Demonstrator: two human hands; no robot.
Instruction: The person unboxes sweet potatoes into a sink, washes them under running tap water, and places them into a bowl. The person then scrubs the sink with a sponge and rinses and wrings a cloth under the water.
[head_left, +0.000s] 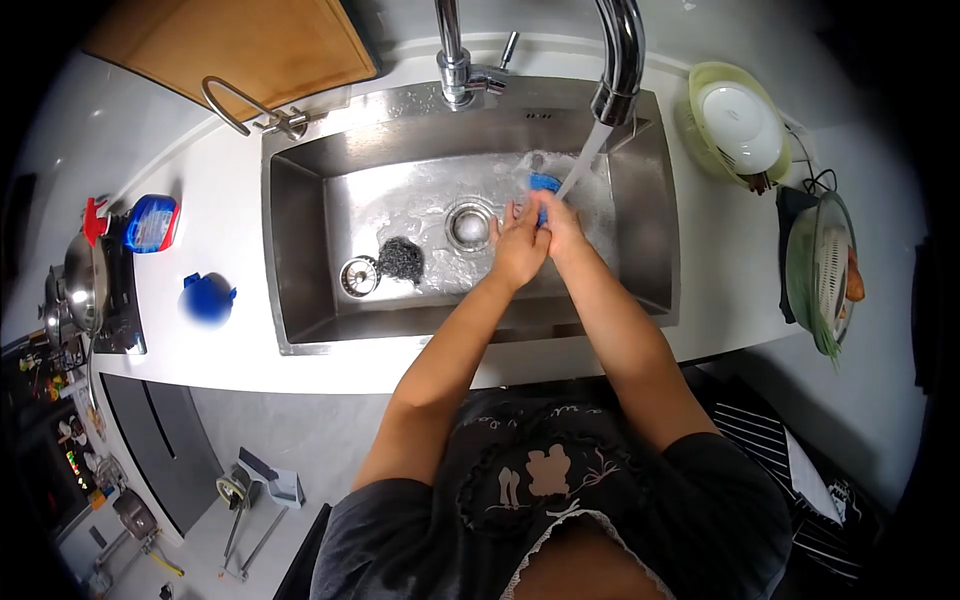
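Both hands are over the stainless steel sink point(300, 230), under a running water stream point(588, 158). My right hand point(564, 228) is closed around a blue sponge point(545, 183), which shows above the fingers and between the hands. My left hand point(521, 250) lies against the right one, its fingers stretched out and its thumb apart. Just left of it is the round drain point(469, 226). A dark mesh scrubber point(402, 260) rests on the wet sink floor, touching the metal strainer basket point(360, 276).
A chrome faucet point(620, 70) arches over the sink. Left on the counter are a blue bottle point(152, 224) and a blurred blue object point(208, 299). At right stand a green basin point(697, 110) with a white bowl point(741, 127) and a basket of vegetables point(832, 265). A wooden board point(240, 45) leans behind.
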